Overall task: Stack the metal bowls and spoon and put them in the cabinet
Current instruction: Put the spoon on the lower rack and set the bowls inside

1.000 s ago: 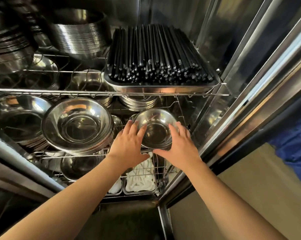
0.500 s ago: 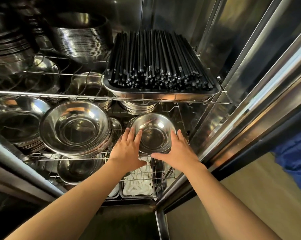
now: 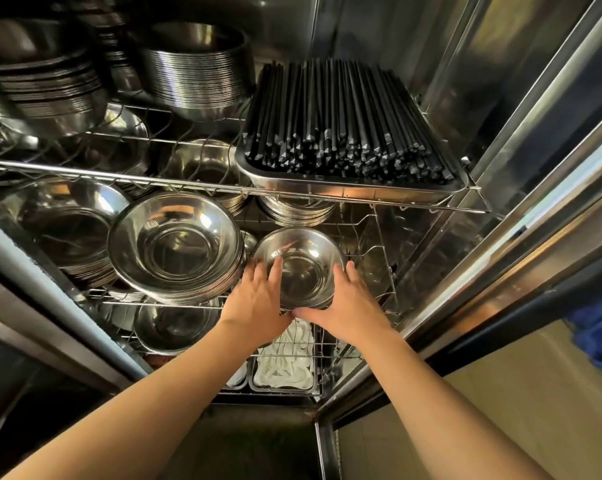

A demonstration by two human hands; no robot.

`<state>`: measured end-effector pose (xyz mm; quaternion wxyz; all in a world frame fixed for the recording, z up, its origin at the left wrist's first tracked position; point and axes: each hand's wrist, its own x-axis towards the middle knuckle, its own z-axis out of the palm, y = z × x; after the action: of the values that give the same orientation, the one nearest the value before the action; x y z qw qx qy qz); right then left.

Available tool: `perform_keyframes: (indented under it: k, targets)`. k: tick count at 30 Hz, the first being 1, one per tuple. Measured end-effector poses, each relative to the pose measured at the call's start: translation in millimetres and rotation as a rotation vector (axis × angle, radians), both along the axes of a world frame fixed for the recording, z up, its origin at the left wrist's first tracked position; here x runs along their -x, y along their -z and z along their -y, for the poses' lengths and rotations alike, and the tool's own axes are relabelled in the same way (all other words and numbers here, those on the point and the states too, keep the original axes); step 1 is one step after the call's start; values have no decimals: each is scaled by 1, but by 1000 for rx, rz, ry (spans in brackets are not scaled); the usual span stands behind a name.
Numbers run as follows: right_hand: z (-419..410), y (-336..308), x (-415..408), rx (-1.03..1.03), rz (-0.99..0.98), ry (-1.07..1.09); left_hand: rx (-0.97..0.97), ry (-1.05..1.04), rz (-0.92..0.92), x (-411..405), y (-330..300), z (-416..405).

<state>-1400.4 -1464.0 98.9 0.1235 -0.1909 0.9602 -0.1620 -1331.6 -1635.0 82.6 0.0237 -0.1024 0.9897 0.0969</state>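
A small stack of metal bowls (image 3: 301, 263) rests on the middle wire shelf (image 3: 384, 271) of the steel cabinet, right of centre. My left hand (image 3: 258, 303) cups its left side and my right hand (image 3: 348, 306) cups its right side, fingers spread along the rim. A larger stack of metal bowls (image 3: 175, 245) stands just left of it, almost touching. I see no spoon; the inside of the held bowl looks bare.
A tray of black chopsticks (image 3: 344, 126) sits on the upper shelf right above. More bowl stacks (image 3: 195, 74) fill the upper and left shelves. White items lie in trays (image 3: 284, 368) on the lower shelf. The cabinet door frame (image 3: 500, 237) runs along the right.
Both hands have pushed the small bowl stack a little deeper onto the middle shelf, and my view has moved closer to the cabinet.
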Motion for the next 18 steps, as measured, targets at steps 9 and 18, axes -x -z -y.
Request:
perform_keyframes:
  k: [9, 18]
  targets:
    - [0, -11, 19, -6, 106, -58, -3, 61, -118, -14, -4, 8]
    - [-1, -12, 29, -17, 95, -118, -44, 86, -114, -17, 2, 17]
